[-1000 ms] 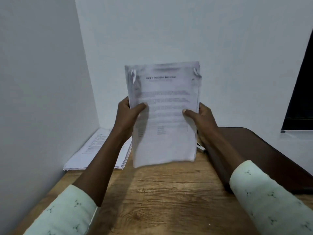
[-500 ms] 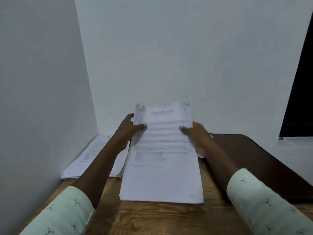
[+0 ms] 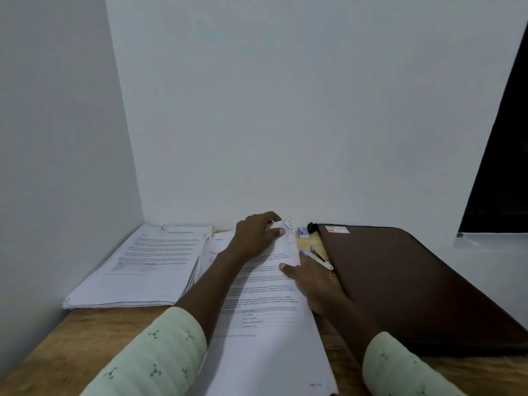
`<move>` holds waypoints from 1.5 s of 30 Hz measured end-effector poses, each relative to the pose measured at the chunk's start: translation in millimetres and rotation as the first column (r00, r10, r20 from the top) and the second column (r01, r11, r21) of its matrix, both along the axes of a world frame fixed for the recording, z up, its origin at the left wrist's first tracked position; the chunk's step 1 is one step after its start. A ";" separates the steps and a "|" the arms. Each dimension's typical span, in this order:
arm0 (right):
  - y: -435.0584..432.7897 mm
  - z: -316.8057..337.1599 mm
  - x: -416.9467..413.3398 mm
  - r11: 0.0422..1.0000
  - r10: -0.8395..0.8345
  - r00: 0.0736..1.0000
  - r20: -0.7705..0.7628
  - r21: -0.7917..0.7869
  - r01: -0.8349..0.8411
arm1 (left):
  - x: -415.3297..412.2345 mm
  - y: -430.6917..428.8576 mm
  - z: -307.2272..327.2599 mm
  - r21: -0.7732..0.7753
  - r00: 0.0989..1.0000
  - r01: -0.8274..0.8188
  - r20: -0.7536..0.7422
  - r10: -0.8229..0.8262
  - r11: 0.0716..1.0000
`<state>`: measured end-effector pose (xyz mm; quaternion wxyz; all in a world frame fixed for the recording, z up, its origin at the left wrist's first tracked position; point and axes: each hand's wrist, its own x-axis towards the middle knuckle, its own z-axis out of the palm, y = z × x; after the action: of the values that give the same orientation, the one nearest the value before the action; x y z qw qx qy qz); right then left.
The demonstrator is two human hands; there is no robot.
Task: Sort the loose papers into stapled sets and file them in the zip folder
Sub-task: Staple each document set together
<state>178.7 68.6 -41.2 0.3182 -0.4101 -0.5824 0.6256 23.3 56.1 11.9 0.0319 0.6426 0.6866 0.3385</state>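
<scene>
A printed paper set (image 3: 265,324) lies flat on the wooden table (image 3: 85,338) in front of me. My left hand (image 3: 257,238) grips its far top end, thumb on the sheet and fingers curled over the top edge. My right hand (image 3: 311,281) holds the set's right edge, thumb on the text, its fingers hidden past the edge. A small stapler (image 3: 321,258) lies just beyond my right fingers. The closed brown zip folder (image 3: 414,281) lies at the right. Another pile of papers (image 3: 148,267) sits in the left corner.
A small staples box (image 3: 303,232) stands by the back wall between the papers and the folder. White walls close the table at the left and back. A dark window opening (image 3: 500,167) is at the far right.
Both hands have lowered the paper set from upright in the air down flat onto the table. My view has tilted so the table sits lower in the frame.
</scene>
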 end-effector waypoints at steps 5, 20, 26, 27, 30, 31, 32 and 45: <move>7.6 2.3 -2.3 0.999 -0.013 0.994 0.110 -0.027 0.016 | -0.5 21.7 -21.9 0.152 0.976 0.006 0.214 -0.039 0.988; 94.9 24.7 27.5 0.702 -0.451 0.540 0.710 0.656 -0.278 | 2.2 35.6 -69.9 0.109 0.951 -0.014 0.310 -0.021 0.994; 93.5 19.0 12.7 0.701 -0.475 0.377 0.795 0.601 -0.385 | 0.0 36.2 -72.9 0.106 0.939 -0.008 0.343 -0.029 0.994; 94.7 19.6 12.0 0.695 -0.466 0.396 0.791 0.604 -0.389 | -0.6 35.9 -73.3 0.109 0.936 -0.010 0.352 -0.029 0.994; 93.8 29.7 14.7 0.719 -0.373 0.475 0.797 0.572 -0.395 | -1.2 37.1 -73.5 0.129 0.927 -0.009 0.373 -0.040 0.992; 91.4 34.2 16.9 0.725 -0.324 0.509 0.798 0.555 -0.408 | -1.0 37.5 -74.2 0.135 0.927 -0.006 0.371 -0.045 0.991; 91.2 36.7 19.1 0.732 -0.266 0.543 0.796 0.534 -0.424 | -0.6 37.7 -74.7 0.142 0.930 -0.001 0.364 -0.051 0.990; 84.9 44.2 18.3 0.678 -0.099 0.582 0.807 0.483 -0.555 | 0.6 37.1 -78.4 0.181 0.945 0.041 0.311 -0.096 0.983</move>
<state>197.0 153.5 3.0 0.0687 -0.4007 -0.9009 0.1521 23.9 93.3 -66.5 0.0986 0.6034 0.6178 0.4944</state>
